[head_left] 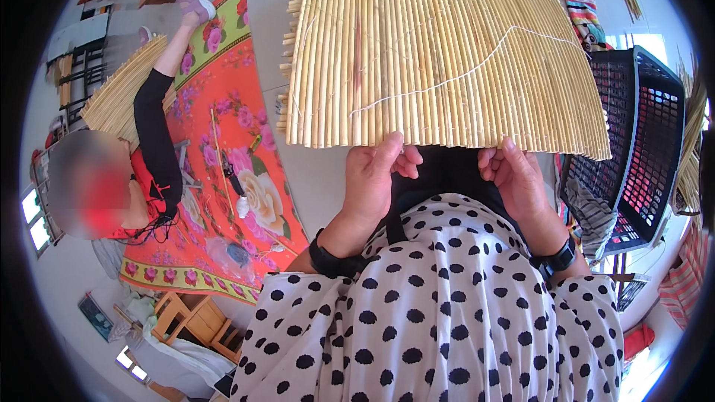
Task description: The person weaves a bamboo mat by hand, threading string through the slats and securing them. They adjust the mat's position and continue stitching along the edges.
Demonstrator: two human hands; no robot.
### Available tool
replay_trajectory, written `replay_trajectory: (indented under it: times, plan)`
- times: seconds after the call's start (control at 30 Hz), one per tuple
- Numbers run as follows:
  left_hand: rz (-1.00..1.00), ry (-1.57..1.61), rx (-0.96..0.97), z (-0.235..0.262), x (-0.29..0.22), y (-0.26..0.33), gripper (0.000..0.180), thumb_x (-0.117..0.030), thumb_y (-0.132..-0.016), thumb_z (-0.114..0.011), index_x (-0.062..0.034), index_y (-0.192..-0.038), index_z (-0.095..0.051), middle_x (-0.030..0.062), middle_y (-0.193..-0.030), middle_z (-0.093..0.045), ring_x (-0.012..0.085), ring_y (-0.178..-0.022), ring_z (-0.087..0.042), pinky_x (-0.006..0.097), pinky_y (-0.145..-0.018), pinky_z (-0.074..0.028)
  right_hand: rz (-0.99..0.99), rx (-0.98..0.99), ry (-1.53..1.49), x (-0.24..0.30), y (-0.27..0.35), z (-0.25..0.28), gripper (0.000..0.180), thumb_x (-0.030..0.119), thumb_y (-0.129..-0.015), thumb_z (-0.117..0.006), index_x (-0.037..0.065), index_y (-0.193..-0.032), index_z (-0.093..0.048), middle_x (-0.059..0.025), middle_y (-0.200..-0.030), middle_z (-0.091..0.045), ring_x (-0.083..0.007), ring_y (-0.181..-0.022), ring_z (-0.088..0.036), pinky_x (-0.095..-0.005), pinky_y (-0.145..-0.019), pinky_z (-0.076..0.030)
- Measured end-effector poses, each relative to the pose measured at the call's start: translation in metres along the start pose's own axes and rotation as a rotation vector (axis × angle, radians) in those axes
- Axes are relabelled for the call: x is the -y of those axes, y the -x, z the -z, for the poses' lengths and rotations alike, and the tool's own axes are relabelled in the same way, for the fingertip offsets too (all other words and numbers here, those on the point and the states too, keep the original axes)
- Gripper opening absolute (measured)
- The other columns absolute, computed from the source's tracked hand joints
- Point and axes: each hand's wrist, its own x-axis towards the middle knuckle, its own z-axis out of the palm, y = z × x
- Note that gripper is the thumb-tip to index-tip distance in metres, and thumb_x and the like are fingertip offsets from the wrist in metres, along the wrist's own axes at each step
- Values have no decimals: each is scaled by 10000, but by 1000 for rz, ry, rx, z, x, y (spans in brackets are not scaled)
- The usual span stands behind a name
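A mat of straw-coloured reeds (pixel 417 37) tied side by side fills the upper middle of the head view. Its near edge, a row of cut reed ends, faces me. My left hand (pixel 371 179) pinches that edge left of its middle, thumb on top and fingers curled. Further right, my right hand (pixel 520 180) grips the same edge in a like way, partly under the reeds. A loose white string (pixel 447 80) trails across the mat's top. Thin thread lines bind the reeds, and their ends stick out unevenly along the left side.
To the left, a person (pixel 160 141) in black sleeves sits by another reed mat (pixel 119 97). A red floral cloth (pixel 238 126) covers the floor between us, with string and small items on it. Black plastic crates (pixel 648 141) stand at right, a grey striped cloth (pixel 592 212) beside them.
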Motion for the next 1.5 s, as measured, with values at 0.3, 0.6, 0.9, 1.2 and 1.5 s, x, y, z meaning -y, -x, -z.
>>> replay_trajectory:
  times: [0.3, 0.6, 0.9, 1.2, 1.5]
  plan:
    - [68, 65, 0, 2, 3, 0, 305, -257, -984, -481, 29, -1008, -582, 139, -804, -642, 160, -616, -596, 265, -572, -503, -57, -4, -97, -5, -8, -12, 229, 266, -954, -564, 40, -980, -590, -65, -818, -636, -118, -707, -569, -249, -660, -468]
    - [116, -191, 78, 37, -7, 23, 345, -115, -944, -527, 65, -1229, -454, 159, -1227, -571, 197, -787, -672, 252, -655, -495, -144, -112, -70, 2, -9, -23, 256, 234, -875, -653, 46, -1042, -602, -51, -881, -646, -135, -799, -621, -251, -669, -487]
    - [-351, -1486, 305, 34, -101, 65, 449, -91, -750, -721, -22, -1168, -574, 178, -1146, -597, 328, -928, -649, 379, -760, -531, -167, -113, -64, 6, -9, -26, 212, 262, -881, -639, 54, -921, -626, -40, -776, -636, -109, -670, -570, -244, -640, -467]
    - [-617, -1487, 183, 1, -92, -30, 359, -82, -780, -689, 24, -1109, -594, 203, -1323, -475, 371, -1221, -477, 411, -997, -404, -103, -33, 21, 2, -14, -23, 238, 291, -866, -654, 65, -933, -633, -20, -757, -634, -101, -650, -565, -226, -591, -450]
    - [-630, -1327, 259, 11, -57, -52, 172, -63, -789, -666, -2, -940, -611, 136, -1003, -601, 332, -966, -587, 392, -821, -482, -95, -89, 38, -3, -14, -21, 213, 252, -865, -666, 61, -948, -624, -28, -773, -637, -101, -651, -567, -229, -604, -463]
